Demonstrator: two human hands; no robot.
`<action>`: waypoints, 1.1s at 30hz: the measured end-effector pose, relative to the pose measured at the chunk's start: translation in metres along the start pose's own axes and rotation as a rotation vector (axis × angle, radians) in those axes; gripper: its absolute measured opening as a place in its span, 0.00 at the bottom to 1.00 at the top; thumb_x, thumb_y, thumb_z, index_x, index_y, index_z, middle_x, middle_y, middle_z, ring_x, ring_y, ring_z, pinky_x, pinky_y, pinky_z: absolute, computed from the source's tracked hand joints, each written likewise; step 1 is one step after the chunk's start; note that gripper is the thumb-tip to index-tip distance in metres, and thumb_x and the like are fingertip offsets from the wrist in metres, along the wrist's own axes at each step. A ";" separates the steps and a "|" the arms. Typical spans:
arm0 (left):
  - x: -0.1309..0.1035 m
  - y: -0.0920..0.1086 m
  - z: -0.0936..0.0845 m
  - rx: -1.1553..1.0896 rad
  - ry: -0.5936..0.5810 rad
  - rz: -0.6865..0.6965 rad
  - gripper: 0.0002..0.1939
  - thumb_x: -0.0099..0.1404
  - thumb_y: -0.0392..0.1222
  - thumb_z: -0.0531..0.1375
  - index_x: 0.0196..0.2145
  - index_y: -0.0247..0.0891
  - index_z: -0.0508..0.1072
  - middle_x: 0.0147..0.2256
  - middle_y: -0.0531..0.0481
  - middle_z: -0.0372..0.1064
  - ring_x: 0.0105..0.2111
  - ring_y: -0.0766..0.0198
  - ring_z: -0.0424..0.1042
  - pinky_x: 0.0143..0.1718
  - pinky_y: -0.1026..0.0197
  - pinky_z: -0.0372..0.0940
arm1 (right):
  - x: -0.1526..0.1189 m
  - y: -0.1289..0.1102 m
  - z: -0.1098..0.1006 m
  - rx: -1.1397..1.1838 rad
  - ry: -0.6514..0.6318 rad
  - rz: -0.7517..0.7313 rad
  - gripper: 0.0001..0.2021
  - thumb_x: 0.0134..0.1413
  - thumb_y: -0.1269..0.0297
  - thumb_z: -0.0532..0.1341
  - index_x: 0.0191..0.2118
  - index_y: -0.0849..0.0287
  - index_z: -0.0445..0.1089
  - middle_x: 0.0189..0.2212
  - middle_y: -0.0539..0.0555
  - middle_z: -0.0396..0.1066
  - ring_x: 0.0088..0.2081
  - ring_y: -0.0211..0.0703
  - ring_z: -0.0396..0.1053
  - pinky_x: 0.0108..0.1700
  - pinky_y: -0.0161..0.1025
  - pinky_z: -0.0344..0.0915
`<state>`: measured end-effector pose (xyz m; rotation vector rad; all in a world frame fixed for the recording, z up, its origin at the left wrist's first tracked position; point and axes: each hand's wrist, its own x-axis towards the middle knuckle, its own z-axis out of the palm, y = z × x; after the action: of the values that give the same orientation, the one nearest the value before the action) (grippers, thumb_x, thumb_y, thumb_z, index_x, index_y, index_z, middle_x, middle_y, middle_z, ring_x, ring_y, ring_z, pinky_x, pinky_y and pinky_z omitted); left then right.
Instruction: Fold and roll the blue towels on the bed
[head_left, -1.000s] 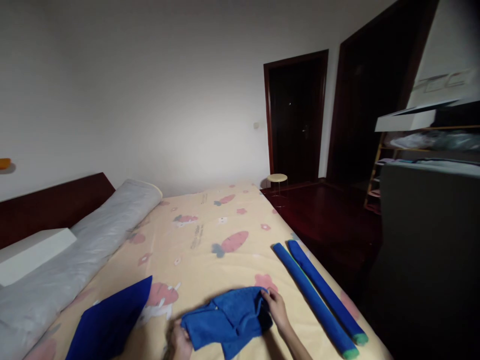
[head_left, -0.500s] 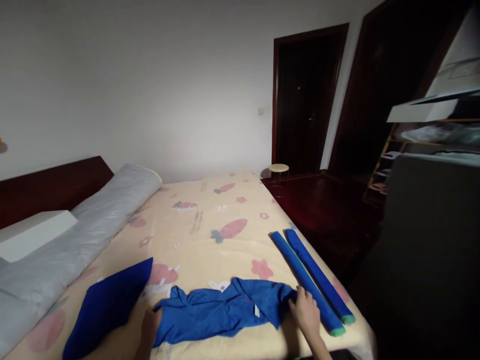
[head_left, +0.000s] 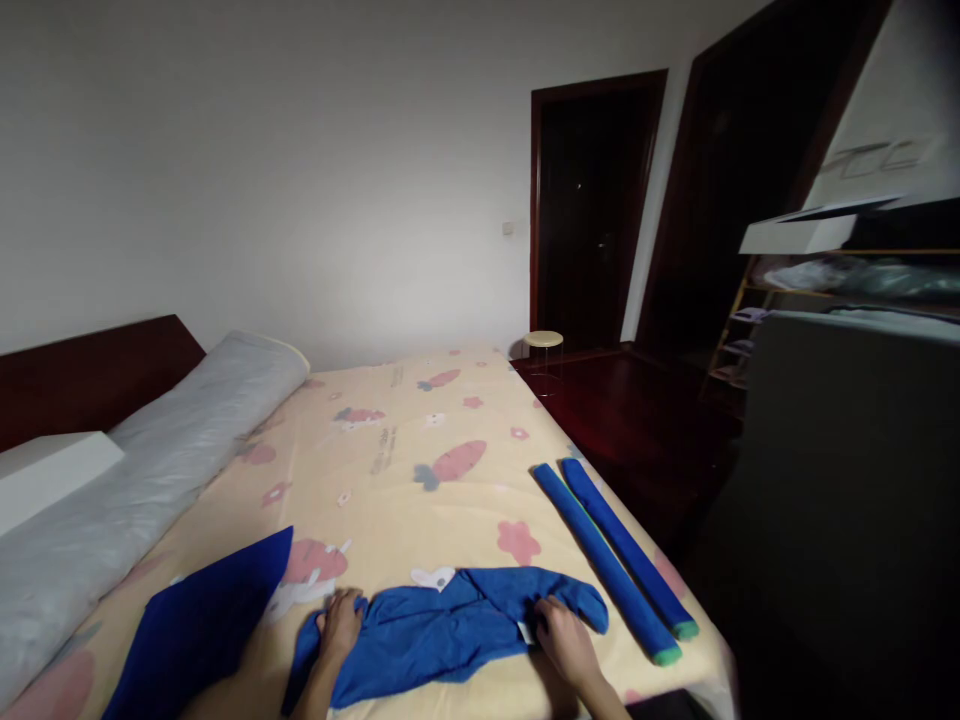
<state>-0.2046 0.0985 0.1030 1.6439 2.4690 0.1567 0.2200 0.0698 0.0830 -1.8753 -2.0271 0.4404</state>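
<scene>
A crumpled blue cloth (head_left: 427,630) with a small white tag lies across the near part of the bed. At its left end is my left hand (head_left: 343,625), fingers closed on the fabric. My right hand (head_left: 562,635) is on the cloth's right part beside the tag, its fingers curled and pressed together on the fabric. To the left lies a flat, darker blue cloth (head_left: 206,630). Two long blue rolls with green ends, the inner roll (head_left: 607,565) and the outer roll (head_left: 630,545), lie side by side at the right.
The patterned bed sheet (head_left: 397,520) spreads beneath everything. A grey rolled bedding (head_left: 180,430) and a white box (head_left: 56,475) are at the left by the headboard (head_left: 97,370). Beyond the bed's right edge stand a round stool (head_left: 543,339) and a dark covered object (head_left: 847,480).
My left hand has moved up and right onto the cloth's left end. My right hand has moved left, from the right end to beside the tag. The camera view has shifted slightly.
</scene>
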 end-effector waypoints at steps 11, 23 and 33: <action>0.016 -0.058 -0.063 -0.012 0.138 0.068 0.18 0.64 0.45 0.51 0.42 0.39 0.78 0.49 0.44 0.75 0.52 0.50 0.69 0.52 0.57 0.61 | 0.066 0.027 -0.093 -0.111 0.185 0.050 0.15 0.60 0.71 0.49 0.39 0.57 0.74 0.42 0.58 0.73 0.47 0.49 0.68 0.48 0.40 0.60; 0.084 -0.037 -0.110 -0.012 0.185 -0.011 0.15 0.62 0.48 0.55 0.39 0.44 0.80 0.44 0.47 0.78 0.48 0.55 0.73 0.44 0.58 0.64 | 0.180 0.010 -0.137 -0.102 0.042 0.196 0.15 0.58 0.68 0.53 0.44 0.53 0.75 0.39 0.59 0.76 0.41 0.49 0.74 0.39 0.39 0.63; 0.065 -0.011 -0.069 0.044 0.310 0.017 0.23 0.66 0.39 0.48 0.57 0.43 0.67 0.57 0.44 0.66 0.59 0.56 0.61 0.55 0.55 0.57 | 0.153 0.025 -0.096 -0.057 -0.125 -0.106 0.16 0.56 0.70 0.53 0.46 0.57 0.73 0.39 0.55 0.77 0.43 0.44 0.74 0.44 0.36 0.64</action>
<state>-0.2531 0.1551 0.1634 1.7769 2.6976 0.3901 0.2751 0.2233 0.1635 -1.8029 -2.2310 0.4868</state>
